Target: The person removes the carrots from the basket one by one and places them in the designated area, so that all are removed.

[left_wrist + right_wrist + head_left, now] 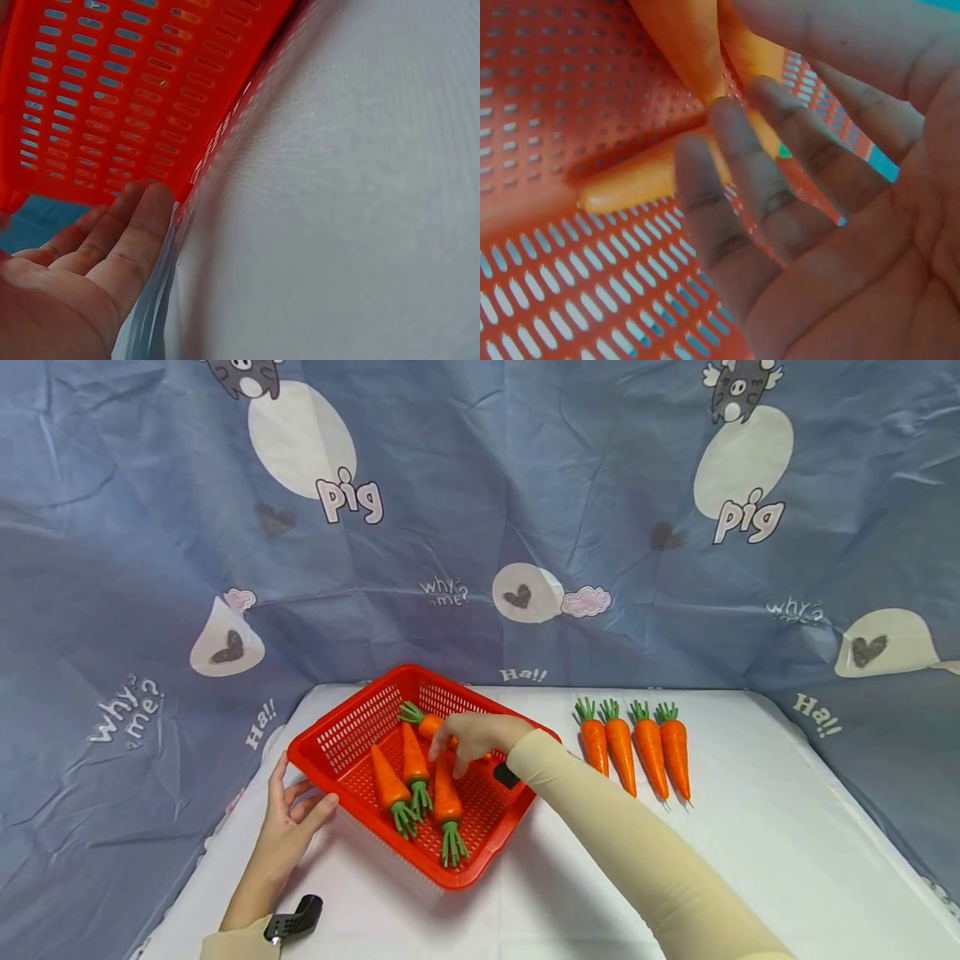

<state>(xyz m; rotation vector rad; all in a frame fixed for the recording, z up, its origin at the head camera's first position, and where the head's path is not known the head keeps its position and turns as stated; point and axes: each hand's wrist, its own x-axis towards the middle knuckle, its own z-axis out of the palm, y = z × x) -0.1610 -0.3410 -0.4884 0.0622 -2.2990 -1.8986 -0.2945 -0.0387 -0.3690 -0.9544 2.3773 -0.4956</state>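
Observation:
A red perforated plastic basket [453, 878] stands turned cornerwise on the white table, with several orange carrots [448, 797] inside it. Most show green tops toward the front; one carrot [429, 724] at the back has its top to the left. My left hand [281, 839] touches the basket's left corner, thumb by the front rim. In the left wrist view its nearly straight fingers [135, 240] rest against the basket's outer wall. Inside the basket, above the carrots, my right hand [483, 737] has its fingers spread and grips nothing; it partly hides the rear carrots.
Several more carrots [648, 747] lie side by side on the white table [757, 860] to the basket's right, tops toward the back. A blue-grey patterned cloth [465, 460] hangs behind and at the sides.

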